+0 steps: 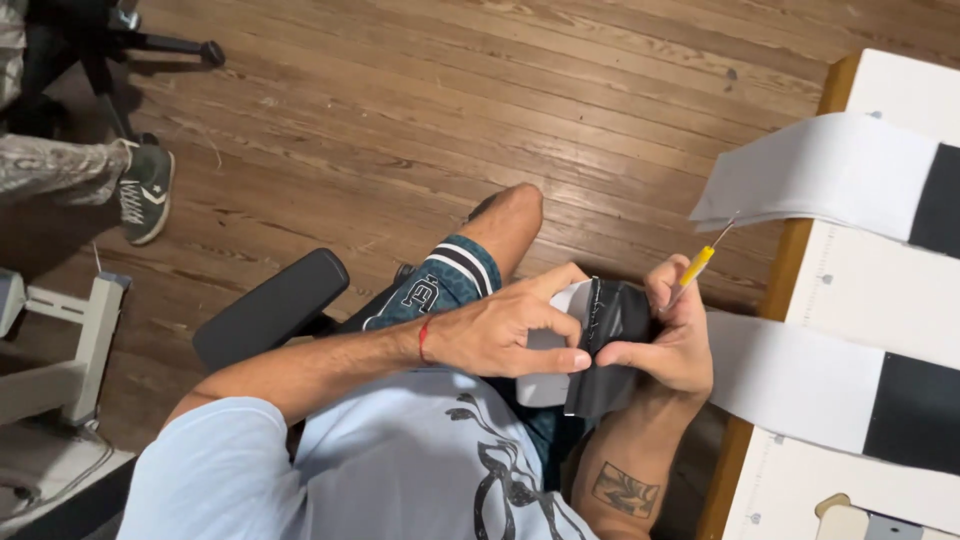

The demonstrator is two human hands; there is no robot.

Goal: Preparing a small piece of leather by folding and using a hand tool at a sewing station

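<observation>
I sit in a chair and hold a piece of black and white fabric (612, 330) over my lap. My left hand (510, 330) pinches the white side of the fabric next to a seam with loose threads. My right hand (678, 335) grips the black side and also holds a small yellow-handled tool with a thin metal tip (698, 264), pointing up and to the right.
A white table (850, 290) with a wooden edge stands on my right, with white-and-black fabric strips (830, 175) hanging over its edge. A black chair armrest (270, 305) is at my left. Another person's leg and shoe (145, 190) are at the upper left on the wooden floor.
</observation>
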